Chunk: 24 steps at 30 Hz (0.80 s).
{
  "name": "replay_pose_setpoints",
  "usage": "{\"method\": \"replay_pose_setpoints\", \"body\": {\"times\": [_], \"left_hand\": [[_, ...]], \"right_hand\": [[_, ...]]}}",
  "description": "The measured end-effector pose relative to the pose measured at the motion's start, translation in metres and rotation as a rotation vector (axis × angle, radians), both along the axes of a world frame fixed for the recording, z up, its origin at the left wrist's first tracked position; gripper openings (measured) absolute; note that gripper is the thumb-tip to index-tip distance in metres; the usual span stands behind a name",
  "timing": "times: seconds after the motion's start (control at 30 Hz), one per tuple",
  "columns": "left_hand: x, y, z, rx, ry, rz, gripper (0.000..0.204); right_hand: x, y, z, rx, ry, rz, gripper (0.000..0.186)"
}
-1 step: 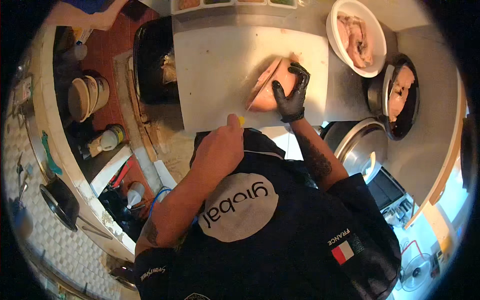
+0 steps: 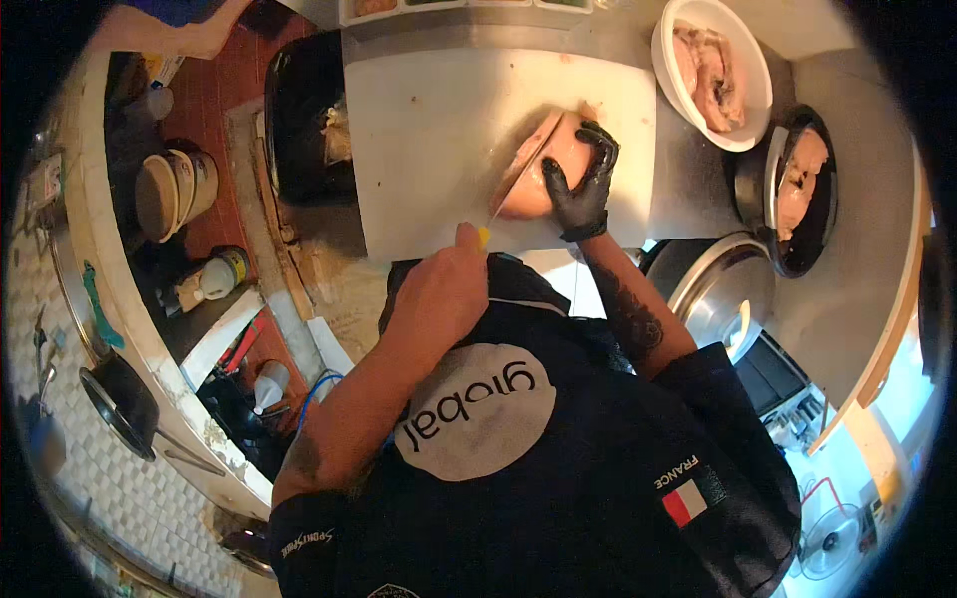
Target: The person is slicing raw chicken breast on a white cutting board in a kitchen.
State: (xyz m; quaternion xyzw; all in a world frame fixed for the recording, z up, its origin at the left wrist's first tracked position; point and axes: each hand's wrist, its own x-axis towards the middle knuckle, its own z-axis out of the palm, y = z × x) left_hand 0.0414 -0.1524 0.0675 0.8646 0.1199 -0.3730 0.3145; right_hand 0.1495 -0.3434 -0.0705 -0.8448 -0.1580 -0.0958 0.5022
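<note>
My left hand (image 2: 444,284), bare, is closed on the yellow handle of a knife (image 2: 482,238). The thin blade runs up into a pink piece of meat (image 2: 523,174) along a cut on its left part. My right hand (image 2: 581,184), in a black glove, grips the meat's right side, fingers curled over it and thumb on top. The meat lies on a white cutting board (image 2: 419,130).
Another person's arm (image 2: 159,30) is at top left. A black tray (image 2: 299,149) sits left of the board; a white bowl of meat (image 2: 708,75), a dark pan with meat (image 2: 802,189) and a steel lid (image 2: 713,299) are rightward. Food containers (image 2: 459,8) line the back.
</note>
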Motion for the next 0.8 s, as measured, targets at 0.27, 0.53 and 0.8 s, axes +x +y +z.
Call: {"method": "replay_pose_setpoints", "body": {"times": [0.27, 0.53, 0.8], "left_hand": [[-0.006, -0.016, -0.051, -0.004, -0.202, 0.047, 0.022], [-0.036, 0.007, -0.059, -0.009, -0.099, 0.088, 0.023], [-0.043, 0.118, -0.049, -0.037, -0.266, 0.189, 0.025]], "right_hand": [[0.001, 0.0, -0.006, 0.019, 0.01, -0.019, 0.056], [0.001, -0.004, 0.0, 0.073, 0.018, -0.008, 0.056], [0.07, 0.025, 0.07, -0.318, 0.027, 0.324, 0.046]]}}
